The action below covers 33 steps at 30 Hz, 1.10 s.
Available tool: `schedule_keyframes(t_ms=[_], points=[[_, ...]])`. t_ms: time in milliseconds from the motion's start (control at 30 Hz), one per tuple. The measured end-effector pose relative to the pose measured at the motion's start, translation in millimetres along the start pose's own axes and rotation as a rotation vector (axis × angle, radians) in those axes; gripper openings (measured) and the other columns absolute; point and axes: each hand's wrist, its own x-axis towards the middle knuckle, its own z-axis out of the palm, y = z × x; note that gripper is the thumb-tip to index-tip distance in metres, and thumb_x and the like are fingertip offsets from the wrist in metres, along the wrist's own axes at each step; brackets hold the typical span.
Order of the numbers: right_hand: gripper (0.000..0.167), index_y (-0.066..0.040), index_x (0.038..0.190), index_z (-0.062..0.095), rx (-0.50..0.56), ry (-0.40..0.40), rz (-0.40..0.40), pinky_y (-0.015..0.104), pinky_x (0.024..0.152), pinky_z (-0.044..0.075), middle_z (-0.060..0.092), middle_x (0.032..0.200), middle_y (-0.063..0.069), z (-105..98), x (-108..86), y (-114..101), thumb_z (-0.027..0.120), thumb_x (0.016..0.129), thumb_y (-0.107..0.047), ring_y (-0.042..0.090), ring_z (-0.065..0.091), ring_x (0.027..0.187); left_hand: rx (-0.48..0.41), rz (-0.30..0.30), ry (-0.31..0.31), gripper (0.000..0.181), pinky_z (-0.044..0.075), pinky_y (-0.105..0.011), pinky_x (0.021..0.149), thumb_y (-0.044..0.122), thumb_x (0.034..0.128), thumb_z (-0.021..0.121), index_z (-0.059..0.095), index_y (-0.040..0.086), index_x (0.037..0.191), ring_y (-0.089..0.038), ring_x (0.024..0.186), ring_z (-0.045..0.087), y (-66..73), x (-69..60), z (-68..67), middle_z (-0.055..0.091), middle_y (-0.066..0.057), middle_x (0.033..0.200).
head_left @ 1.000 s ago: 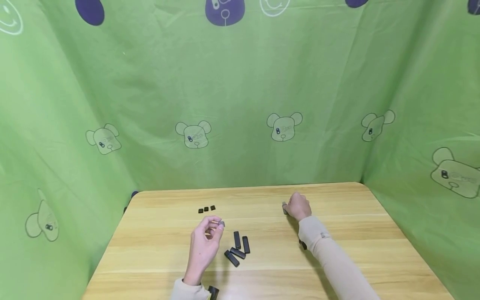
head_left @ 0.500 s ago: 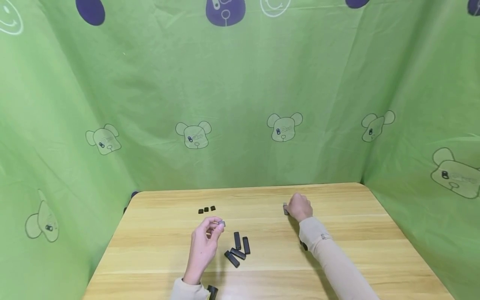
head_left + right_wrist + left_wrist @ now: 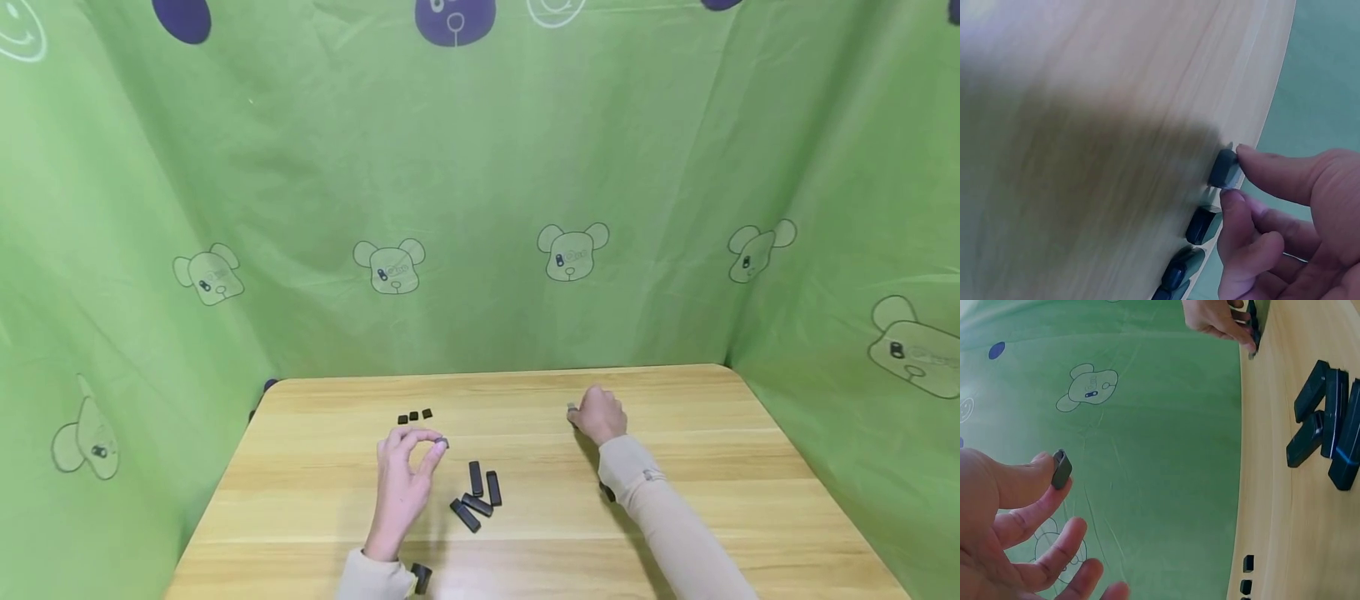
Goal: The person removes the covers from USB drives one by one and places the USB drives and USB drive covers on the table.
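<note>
Between thumb and index finger, my left hand point(image 3: 401, 483) pinches a small dark cap point(image 3: 1062, 469) above the table; its other fingers are spread. At the far right, my right hand point(image 3: 600, 414) pinches a dark USB flash drive point(image 3: 1225, 169) at the table surface, and a light tip shows past its fingers in the head view. Beside that hand, other dark drives point(image 3: 1202, 225) stand in a row, as the right wrist view shows; the hand hides them in the head view. Several black capped drives point(image 3: 476, 479) lie loosely near the middle, right of my left hand.
Three small black caps point(image 3: 414, 416) lie in a row at the back left of the wooden table point(image 3: 675, 533). A green printed cloth point(image 3: 480, 167) rises behind the table and at both sides.
My left hand has shifted slightly up and left with the cap, its fingers a little more extended. My right hand stays almost in place, while less of the drive beside its thumb shows.
</note>
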Motion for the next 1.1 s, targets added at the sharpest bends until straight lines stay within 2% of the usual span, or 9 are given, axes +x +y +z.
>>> schedule_keyframes(t_ms=[200,400,533,667,733,833,1100], points=[[0.037,-0.011,0.068,0.046,-0.012,-0.006,0.015,0.036,0.053,0.045,0.055,0.066,0.008,-4.8,-1.8,-2.8,0.074,0.089,-0.025,0.025,0.054,0.064,0.032,0.046,0.037,0.007,0.035,-0.052,0.101,0.015,0.0878,0.076,0.075,0.014,0.095,-0.034,0.123,0.043,-3.6,8.8,-1.3,0.063,-0.015,0.126],[0.051,-0.016,0.054,0.044,0.069,0.033,0.034,0.029,0.047,0.035,0.044,0.052,-0.002,-31.3,-11.6,-13.5,0.064,0.097,-0.036,0.015,0.042,0.051,0.066,0.109,0.076,0.009,0.026,-0.058,0.103,0.015,0.0847,0.079,0.077,0.012,0.093,-0.041,0.126,0.039,-9.4,20.7,-1.1,0.061,-0.019,0.129],[0.047,-0.016,0.057,0.050,0.129,0.101,-0.038,0.028,0.047,0.031,0.046,0.050,-0.005,-50.2,-26.1,-26.3,0.059,0.099,-0.034,0.013,0.041,0.050,0.104,0.166,0.074,0.010,0.025,-0.062,0.104,0.015,0.0840,0.080,0.078,0.010,0.092,-0.043,0.128,0.038,-15.3,33.9,0.4,0.061,-0.021,0.130],[0.031,-0.012,0.072,0.067,0.181,0.167,-0.139,0.028,0.050,0.036,0.063,0.063,0.001,-63.0,-48.1,-41.3,0.061,0.098,-0.027,0.015,0.049,0.055,0.146,0.195,0.047,0.011,0.025,-0.061,0.102,0.016,0.0841,0.080,0.079,0.009,0.093,-0.044,0.131,0.036,-22.6,51.8,5.0,0.060,-0.020,0.134],[0.026,-0.008,0.080,0.072,0.206,0.198,-0.192,0.028,0.051,0.037,0.067,0.068,0.004,-69.4,-60.5,-48.9,0.061,0.098,-0.024,0.015,0.051,0.055,0.169,0.198,0.039,0.011,0.026,-0.060,0.100,0.016,0.0842,0.079,0.080,0.009,0.092,-0.044,0.133,0.036,-28.0,61.8,9.3,0.059,-0.019,0.135],[0.024,-0.006,0.084,0.075,0.237,0.220,-0.249,0.028,0.052,0.039,0.068,0.069,0.005,-79.3,-78.9,-59.5,0.061,0.098,-0.020,0.014,0.052,0.053,0.204,0.201,0.034,0.010,0.026,-0.061,0.101,0.016,0.0833,0.080,0.080,0.009,0.091,-0.044,0.133,0.036,-38.2,75.9,17.2,0.060,-0.019,0.136],[0.023,-0.008,0.075,0.073,0.272,0.264,-0.369,0.023,0.051,0.039,0.063,0.061,0.001,-96.4,-121.9,-71.0,0.064,0.096,-0.012,0.010,0.047,0.049,0.351,0.147,-0.037,0.011,0.024,-0.061,0.104,0.021,0.0811,0.082,0.081,0.013,0.088,-0.041,0.138,0.035,-57.3,99.0,39.6,0.059,-0.017,0.139]])
